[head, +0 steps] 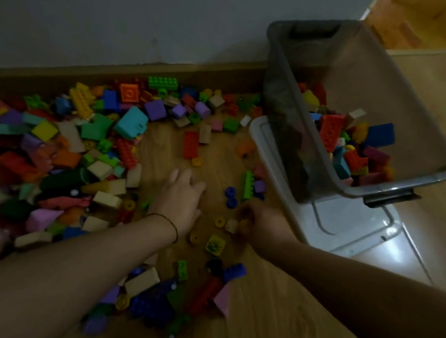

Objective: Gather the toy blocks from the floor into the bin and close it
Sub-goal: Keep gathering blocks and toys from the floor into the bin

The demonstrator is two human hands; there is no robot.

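Note:
Many coloured toy blocks (60,150) lie heaped on the wooden floor along the wall, with a looser scatter near me. The grey translucent bin (285,126) stands open at the right, and several blocks (352,147) lie in its bottom. My left hand (182,200) lies palm down on the floor with the fingers spread, between the heap and a red brick (191,144). My right hand (260,223) is curled round small beige and yellow pieces (235,224) just left of the bin.
The bin's clear lid (353,231) lies flat on the floor under and in front of the bin. Two blue rings (231,197) and a green brick (248,181) lie between my hands. A wooden skirting board (144,69) and a pale wall bound the far side.

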